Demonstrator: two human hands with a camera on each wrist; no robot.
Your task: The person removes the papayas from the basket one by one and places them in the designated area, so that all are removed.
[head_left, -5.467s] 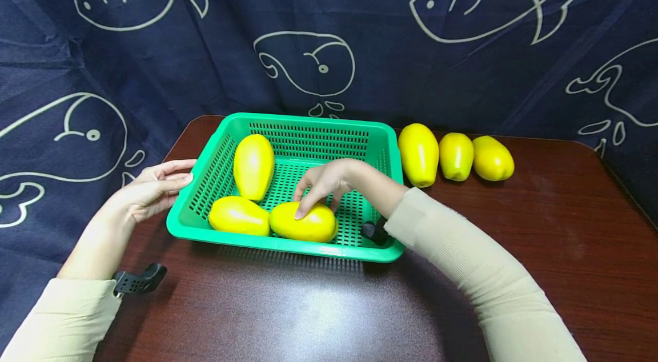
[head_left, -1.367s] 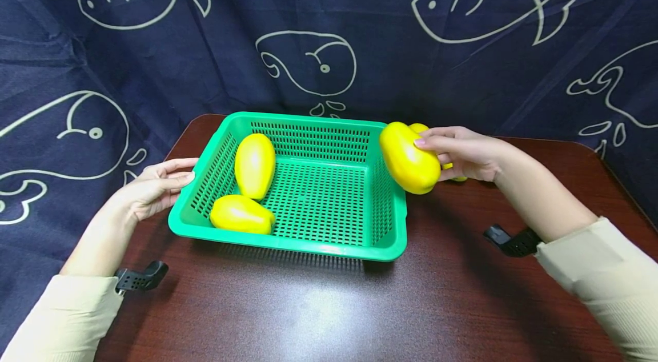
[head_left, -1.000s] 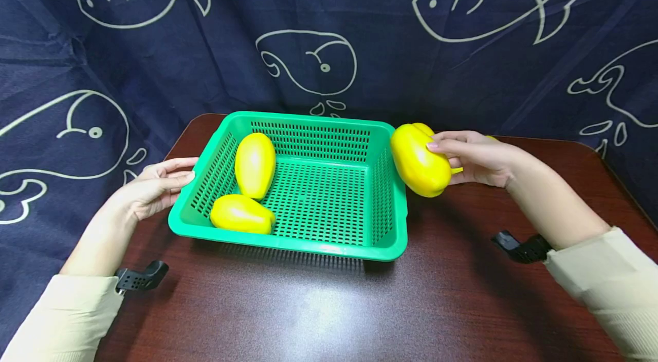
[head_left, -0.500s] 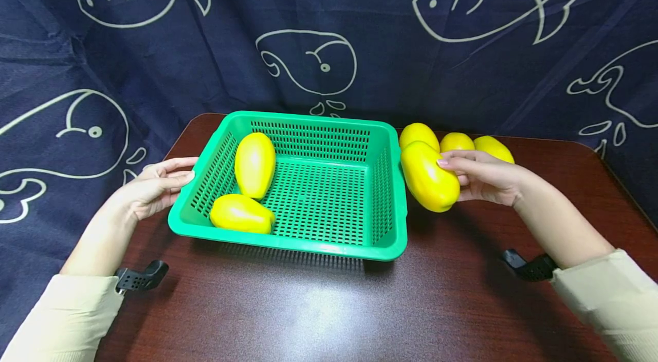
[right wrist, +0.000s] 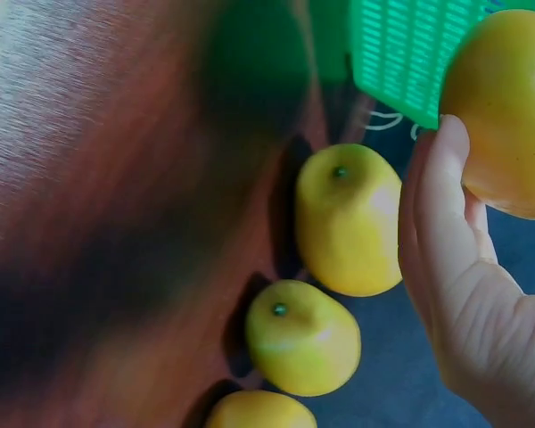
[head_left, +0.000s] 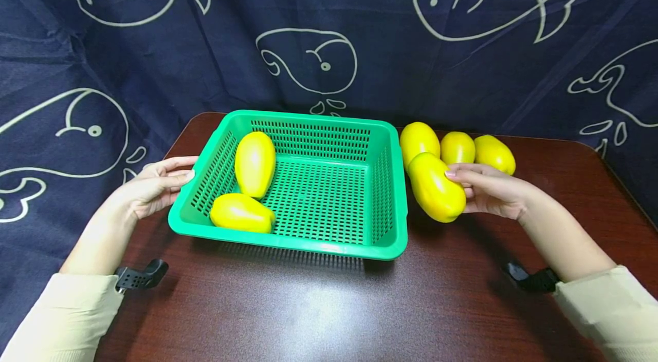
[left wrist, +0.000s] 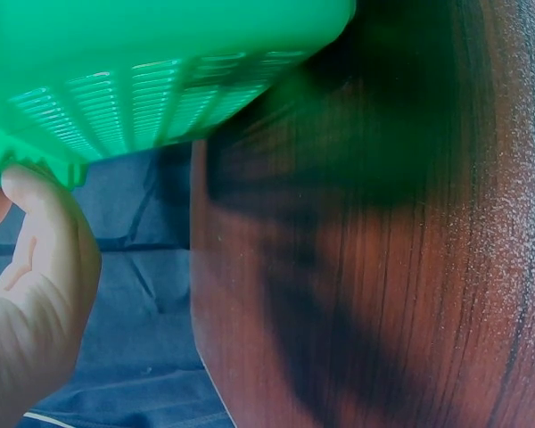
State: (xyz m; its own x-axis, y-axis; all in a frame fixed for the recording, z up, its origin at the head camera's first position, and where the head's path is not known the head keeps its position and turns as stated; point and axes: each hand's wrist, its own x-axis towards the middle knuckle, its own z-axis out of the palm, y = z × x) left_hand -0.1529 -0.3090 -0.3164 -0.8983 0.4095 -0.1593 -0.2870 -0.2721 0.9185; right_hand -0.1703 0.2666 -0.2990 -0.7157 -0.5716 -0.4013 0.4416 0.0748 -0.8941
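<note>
My left hand [head_left: 156, 188] grips the left rim of a green plastic basket [head_left: 288, 245], thumb on the rim in the left wrist view. Two yellow fruits that look like papayas lie inside: one upright papaya [head_left: 255, 165] at the back left and one sideways papaya [head_left: 241, 213] at the front left. Right of the basket, my right hand [head_left: 490, 190] holds another papaya [head_left: 437, 188] between thumb and fingers, above the table. In the right wrist view this held papaya [right wrist: 508, 116] is cut by the frame edge.
Behind the held fruit, three more papayas stand in a row: the left one [head_left: 420, 142], the middle one [head_left: 457, 148] and the right one [head_left: 494, 155]. The dark red-brown table [head_left: 247, 305] ends at a blue curtain [head_left: 370, 36] with white fish drawings.
My right hand has taken the third papaya out of the basket's front and carried it right, then lowered it toward the table's front. My left hand stays on the rim.
</note>
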